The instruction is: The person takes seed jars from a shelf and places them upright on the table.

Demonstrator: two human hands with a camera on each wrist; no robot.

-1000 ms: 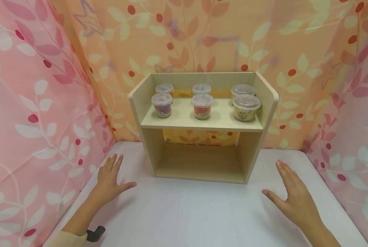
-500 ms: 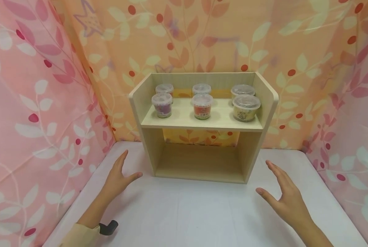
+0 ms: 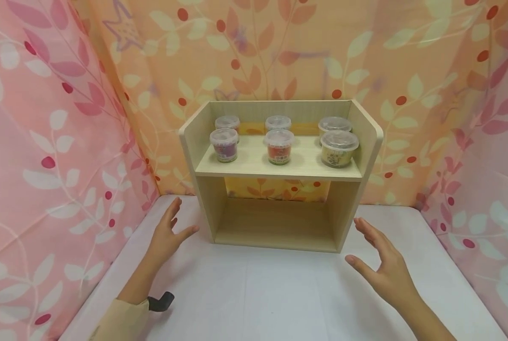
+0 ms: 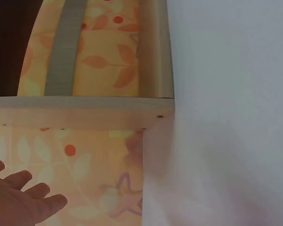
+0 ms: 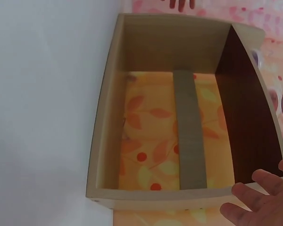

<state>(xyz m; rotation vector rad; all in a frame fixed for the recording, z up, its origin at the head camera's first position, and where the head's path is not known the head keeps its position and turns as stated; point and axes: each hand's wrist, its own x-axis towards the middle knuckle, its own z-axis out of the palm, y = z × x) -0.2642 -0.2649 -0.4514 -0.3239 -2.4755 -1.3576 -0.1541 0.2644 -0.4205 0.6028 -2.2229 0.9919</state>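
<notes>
A pale wooden two-tier shelf stands on the white table, in the middle of the head view. Lidded tubs fill its upper tier in front and back rows: a purple tub on the left, a red tub in the centre, a wider yellow tub on the right. My left hand is off the shelf's left side, fingers straight and thumb spread, holding nothing. On the other side, my right hand is held likewise near the shelf's lower right edge, also holding nothing.
The white tablecloth spreads in front of the shelf. An orange leaf-patterned curtain hangs close behind it, and pink curtains border both sides. A black strap end sticks out at the left sleeve.
Both hands have moved inward toward the shelf's sides, the left to the right and the right to the left. The shelf and tubs stay in place.
</notes>
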